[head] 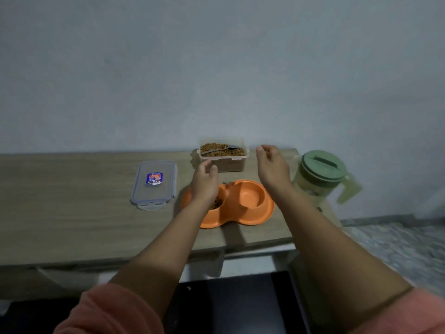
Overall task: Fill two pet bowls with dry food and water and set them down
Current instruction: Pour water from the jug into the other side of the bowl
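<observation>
An orange double pet bowl (pixel 243 206) sits near the table's front edge. Its left well holds brown dry food, partly hidden by my left wrist; its right well looks dry and bare. Behind it stands a clear plastic container (pixel 222 155) of dry food with a grey scoop lying in it. My left hand (pixel 204 182) hovers above the left well, fingers loosely curled, holding nothing. My right hand (pixel 272 165) is raised beside the container, fingers relaxed, between it and a green-lidded water pitcher (pixel 320 177) at the table's right end.
The container's clear lid (pixel 154 183) with a blue label lies flat to the left of the bowl. The wooden table (pixel 72 201) stands against a pale wall. A dark flat surface (pixel 236 302) lies below the table's front edge. Patterned floor shows at the right.
</observation>
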Demonstrator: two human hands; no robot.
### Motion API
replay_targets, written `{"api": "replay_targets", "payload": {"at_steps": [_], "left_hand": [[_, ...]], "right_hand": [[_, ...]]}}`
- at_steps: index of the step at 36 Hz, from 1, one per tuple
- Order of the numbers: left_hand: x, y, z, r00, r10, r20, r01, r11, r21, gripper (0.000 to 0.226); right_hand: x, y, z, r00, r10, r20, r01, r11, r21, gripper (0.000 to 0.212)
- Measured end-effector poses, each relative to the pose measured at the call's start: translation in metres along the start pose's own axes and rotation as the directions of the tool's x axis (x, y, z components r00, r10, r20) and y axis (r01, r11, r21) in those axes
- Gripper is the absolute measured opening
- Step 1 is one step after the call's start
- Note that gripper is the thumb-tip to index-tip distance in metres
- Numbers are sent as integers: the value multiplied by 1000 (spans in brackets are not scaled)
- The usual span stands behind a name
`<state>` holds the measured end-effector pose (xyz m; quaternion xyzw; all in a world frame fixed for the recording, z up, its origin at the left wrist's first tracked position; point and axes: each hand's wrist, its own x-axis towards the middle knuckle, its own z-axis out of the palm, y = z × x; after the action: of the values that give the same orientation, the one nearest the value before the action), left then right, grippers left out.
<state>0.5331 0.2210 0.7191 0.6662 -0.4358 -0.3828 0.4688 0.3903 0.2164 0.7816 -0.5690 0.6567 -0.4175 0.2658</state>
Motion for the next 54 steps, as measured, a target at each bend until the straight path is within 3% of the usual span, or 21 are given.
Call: {"api": "replay_targets", "payload": {"at_steps": [7,13,18,23,28,34,44,48,54], "left_hand": [[-57,-24,34,998,-13,-59,20,992,122,35],[-97,-50,76,998,31,-60,-11,951,309,31],[-116,-71,97,997,8,-82,28,903,428,33],[-118,-79,107,997,-77,-24,77,817,571,44],[-116,-78,112,978,-195,73,94,726,681,61],[-115,-73,111,923,-339,184,30,538,842,74],[-116,-69,109,894,-395,212,-4,466,885,80],[-117,-68,111,897,-389,208,-12,450,893,82],[-115,-69,110,893,-395,219,-16,456,890,81]], "right_hand": [[-16,15,-49,991,-120,51,121,992,-24,38],[-9,44,-106,977,-214,-4,212,969,-126,31],[9,83,-139,985,-140,-101,113,964,-239,36],[22,116,-156,994,36,-104,-69,939,-338,52],[34,141,-161,982,189,-22,-190,968,-163,66],[41,158,-164,948,310,77,-319,932,174,52],[43,160,-150,881,463,96,-446,747,494,36],[44,153,-144,873,484,64,-440,725,530,41],[52,141,-143,919,377,115,-389,821,418,41]]}}
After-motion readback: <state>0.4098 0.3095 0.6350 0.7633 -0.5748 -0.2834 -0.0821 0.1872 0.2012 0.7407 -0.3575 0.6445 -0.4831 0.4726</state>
